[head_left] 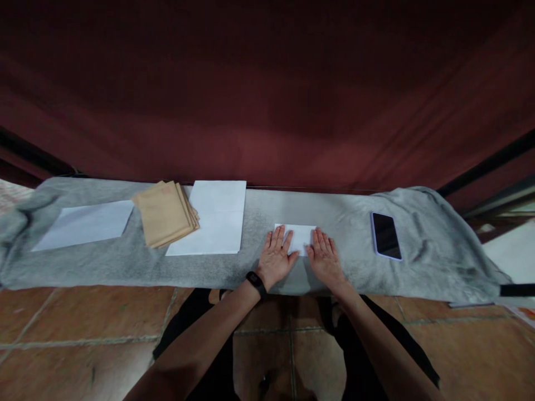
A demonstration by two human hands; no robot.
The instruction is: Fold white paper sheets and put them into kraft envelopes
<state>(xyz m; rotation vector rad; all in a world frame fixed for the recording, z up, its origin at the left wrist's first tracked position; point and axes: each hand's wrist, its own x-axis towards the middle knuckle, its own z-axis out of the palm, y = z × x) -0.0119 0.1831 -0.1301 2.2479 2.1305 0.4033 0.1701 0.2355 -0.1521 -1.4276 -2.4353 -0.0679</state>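
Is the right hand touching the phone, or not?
Apart. The head view shows a stretch of grey cloth between the right hand and the phone.

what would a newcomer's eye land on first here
Probably the left hand and right hand, spread flat on a small white paper near the middle of the grey cloth. Next, perhaps the brown paper stack to the left, overlapping larger white paper, and the dark-screened phone to the right.

From the wearer's head, above and behind the fingers (280,236), we look forward and steeply down, far enough back to catch both forearms (221,323) and the dark red backdrop (267,111) beyond the fingers.
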